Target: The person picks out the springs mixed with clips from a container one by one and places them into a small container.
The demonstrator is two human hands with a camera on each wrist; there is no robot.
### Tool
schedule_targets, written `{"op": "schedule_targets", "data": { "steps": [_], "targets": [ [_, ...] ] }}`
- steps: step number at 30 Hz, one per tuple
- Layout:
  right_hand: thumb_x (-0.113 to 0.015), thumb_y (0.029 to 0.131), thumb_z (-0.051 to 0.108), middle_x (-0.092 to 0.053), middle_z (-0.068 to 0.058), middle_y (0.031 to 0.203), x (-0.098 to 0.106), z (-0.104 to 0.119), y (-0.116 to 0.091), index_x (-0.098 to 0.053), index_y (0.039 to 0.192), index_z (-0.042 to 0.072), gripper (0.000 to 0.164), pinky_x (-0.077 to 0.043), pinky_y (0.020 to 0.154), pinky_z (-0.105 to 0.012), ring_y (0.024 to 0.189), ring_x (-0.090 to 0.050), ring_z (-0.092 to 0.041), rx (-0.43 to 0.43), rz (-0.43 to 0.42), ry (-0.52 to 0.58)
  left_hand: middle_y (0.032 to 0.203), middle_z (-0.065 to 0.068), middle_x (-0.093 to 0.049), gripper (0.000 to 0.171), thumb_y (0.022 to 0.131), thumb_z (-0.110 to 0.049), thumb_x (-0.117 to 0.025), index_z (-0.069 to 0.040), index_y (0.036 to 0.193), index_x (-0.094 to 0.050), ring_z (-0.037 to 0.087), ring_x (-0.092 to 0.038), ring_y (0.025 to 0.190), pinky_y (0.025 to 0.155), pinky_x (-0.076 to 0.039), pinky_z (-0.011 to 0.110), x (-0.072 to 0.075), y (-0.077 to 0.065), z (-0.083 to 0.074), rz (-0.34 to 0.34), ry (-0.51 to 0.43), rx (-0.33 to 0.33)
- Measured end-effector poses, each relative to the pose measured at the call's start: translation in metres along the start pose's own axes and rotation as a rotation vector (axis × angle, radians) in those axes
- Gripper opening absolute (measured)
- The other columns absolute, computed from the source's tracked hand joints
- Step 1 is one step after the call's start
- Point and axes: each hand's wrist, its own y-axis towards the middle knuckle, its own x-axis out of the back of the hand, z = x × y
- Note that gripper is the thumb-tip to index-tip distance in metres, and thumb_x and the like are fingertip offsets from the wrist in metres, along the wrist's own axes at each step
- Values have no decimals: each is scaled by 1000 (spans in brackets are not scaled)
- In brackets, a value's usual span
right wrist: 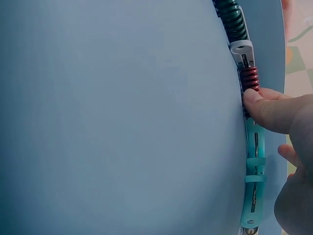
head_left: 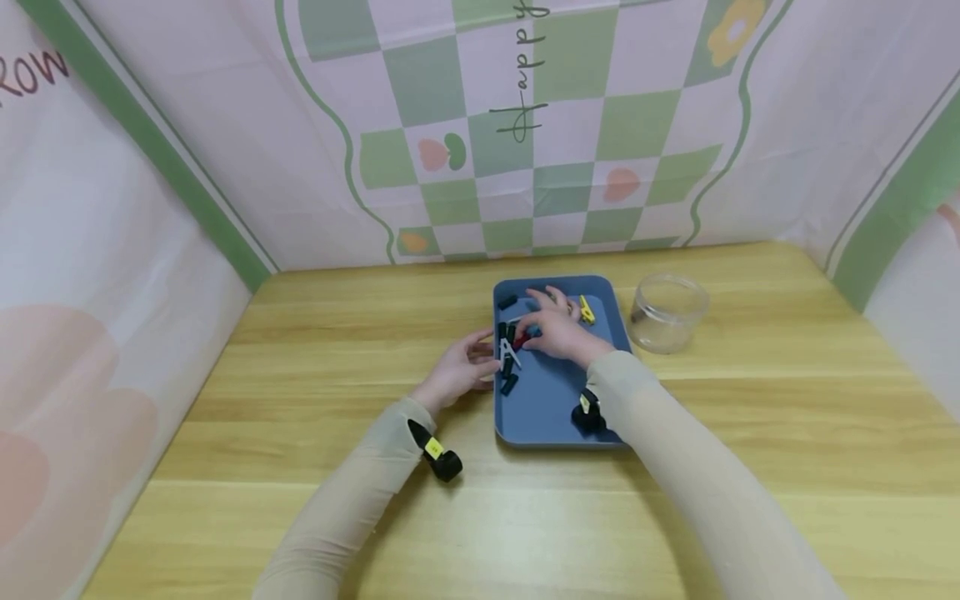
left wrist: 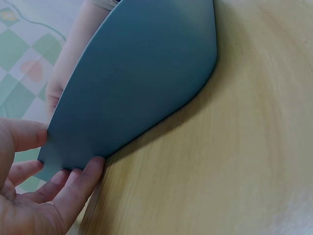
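Inside the blue tray (head_left: 551, 408), my right hand (head_left: 561, 329) reaches toward the left side among small parts. Its thumb and forefinger pinch a red coil spring (right wrist: 250, 78) in the right wrist view. A teal clip (right wrist: 253, 200) lies below that spring, and a white clip (right wrist: 241, 48) and a dark green spring (right wrist: 232, 19) lie above it. Several dark green springs (head_left: 510, 384) line the tray's left wall. My left hand (head_left: 459, 368) touches this wall from outside, fingertips along its lower edge and thumb at the rim in the left wrist view.
A yellow clip (head_left: 587, 311) lies in the tray's far right part. Right of the tray stands a clear round container (head_left: 667, 312) with a small dark thing inside. The wooden table (head_left: 337, 333) meets a patterned cloth (head_left: 495, 150) at the back.
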Motion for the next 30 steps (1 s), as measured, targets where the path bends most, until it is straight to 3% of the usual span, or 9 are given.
{"op": "schedule_targets", "data": {
  "steps": [30],
  "targets": [
    [-70,86,18,-18,-18,155,11,3,-4,-73,96,16,11,-4,107,-70,141,0,-44,5,-28,13,136,18,-46,61,92,1,-57,-15,146,-35,31,-53,120,84,-57,39,2,3,3,-7,-3,-19]
  ]
}}
